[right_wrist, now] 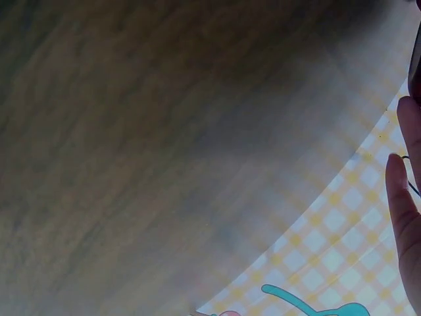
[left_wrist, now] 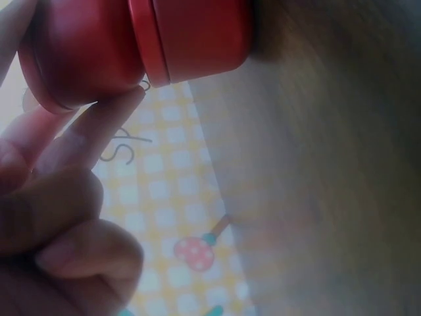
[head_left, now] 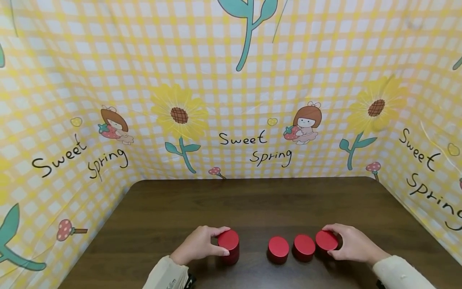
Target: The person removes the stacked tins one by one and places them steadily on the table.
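Two red round tins are stacked in front of my left hand [head_left: 200, 243], one on top of the other. Thumb and fingers of that hand grip the upper tin [head_left: 229, 240] from its left side. In the left wrist view, the upper tin [left_wrist: 89, 56] sits against the lidded lower tin [left_wrist: 204, 36], with fingertips near the seam between them. My right hand [head_left: 351, 243] holds another red tin [head_left: 326, 240] between thumb and fingers, from its right side. Only its dark edge shows in the right wrist view, beside a few fingers [right_wrist: 404, 197].
Two more red tins, a left one [head_left: 278, 247] and a right one [head_left: 304, 245], stand between the hands. All are on a dark wooden table [head_left: 252, 204]. A yellow checked cloth [head_left: 231, 100] with printed flowers hangs behind the table and along both sides.
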The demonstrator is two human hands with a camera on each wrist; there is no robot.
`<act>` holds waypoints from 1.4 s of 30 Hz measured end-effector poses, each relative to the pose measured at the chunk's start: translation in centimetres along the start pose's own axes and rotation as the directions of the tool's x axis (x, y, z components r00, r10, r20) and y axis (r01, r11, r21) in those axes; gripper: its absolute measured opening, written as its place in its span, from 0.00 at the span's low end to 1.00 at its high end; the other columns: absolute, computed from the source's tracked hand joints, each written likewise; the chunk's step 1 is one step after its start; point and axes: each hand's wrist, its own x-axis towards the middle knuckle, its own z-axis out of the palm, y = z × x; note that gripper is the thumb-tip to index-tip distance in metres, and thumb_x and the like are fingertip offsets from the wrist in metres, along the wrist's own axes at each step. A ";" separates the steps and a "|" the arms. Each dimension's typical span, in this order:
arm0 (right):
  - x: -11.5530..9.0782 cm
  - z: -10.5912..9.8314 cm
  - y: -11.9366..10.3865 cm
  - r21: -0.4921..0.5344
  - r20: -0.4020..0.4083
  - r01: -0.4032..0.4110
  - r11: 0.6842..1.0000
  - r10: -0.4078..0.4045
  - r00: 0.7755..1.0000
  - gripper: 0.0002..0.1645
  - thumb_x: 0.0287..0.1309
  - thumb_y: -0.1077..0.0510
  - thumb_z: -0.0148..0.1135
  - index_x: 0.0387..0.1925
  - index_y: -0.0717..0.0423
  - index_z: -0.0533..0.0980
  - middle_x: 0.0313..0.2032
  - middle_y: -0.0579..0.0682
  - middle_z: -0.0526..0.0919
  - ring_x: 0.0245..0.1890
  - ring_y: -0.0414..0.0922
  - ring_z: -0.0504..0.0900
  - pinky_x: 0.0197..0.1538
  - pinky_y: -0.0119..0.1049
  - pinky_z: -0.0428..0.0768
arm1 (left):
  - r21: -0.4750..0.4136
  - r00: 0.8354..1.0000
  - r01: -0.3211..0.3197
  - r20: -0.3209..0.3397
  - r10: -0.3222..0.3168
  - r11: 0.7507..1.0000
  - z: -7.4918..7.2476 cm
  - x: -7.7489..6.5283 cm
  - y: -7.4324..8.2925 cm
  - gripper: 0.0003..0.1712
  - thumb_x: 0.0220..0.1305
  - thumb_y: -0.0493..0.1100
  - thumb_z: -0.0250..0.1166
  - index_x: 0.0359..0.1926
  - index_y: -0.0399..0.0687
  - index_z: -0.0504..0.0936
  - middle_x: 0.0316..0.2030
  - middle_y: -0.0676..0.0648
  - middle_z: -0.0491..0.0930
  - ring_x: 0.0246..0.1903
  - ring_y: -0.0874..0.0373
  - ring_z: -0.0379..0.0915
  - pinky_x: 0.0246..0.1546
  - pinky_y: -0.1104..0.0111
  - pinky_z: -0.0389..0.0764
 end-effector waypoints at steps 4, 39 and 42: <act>-0.1 0.1 0.1 -0.011 0.004 0.005 1.000 -0.004 1.000 0.28 0.34 0.55 0.77 0.42 0.58 0.78 0.33 0.35 0.78 0.29 0.28 0.71 0.31 0.31 0.74 | 0.007 1.000 -0.001 0.008 0.001 1.000 0.0 0.1 0.1 0.35 0.51 0.50 0.75 0.59 0.41 0.77 0.38 0.50 0.85 0.30 0.62 0.71 0.31 0.70 0.70; -0.4 0.2 0.5 -0.063 0.033 0.026 0.998 -0.024 0.999 0.28 0.33 0.54 0.76 0.41 0.56 0.78 0.32 0.35 0.77 0.29 0.28 0.70 0.31 0.31 0.73 | 0.001 1.000 -0.019 -0.004 0.019 1.000 0.1 -0.1 0.0 0.35 0.51 0.50 0.75 0.59 0.41 0.78 0.36 0.52 0.85 0.29 0.66 0.70 0.31 0.71 0.70; -0.4 0.3 0.5 -0.055 0.038 0.023 0.998 -0.021 0.999 0.28 0.34 0.54 0.76 0.41 0.57 0.78 0.33 0.35 0.77 0.30 0.28 0.71 0.31 0.31 0.73 | -0.007 1.000 -0.011 0.000 0.011 1.000 0.0 0.0 0.0 0.35 0.51 0.49 0.74 0.59 0.41 0.77 0.36 0.53 0.85 0.29 0.66 0.70 0.31 0.71 0.71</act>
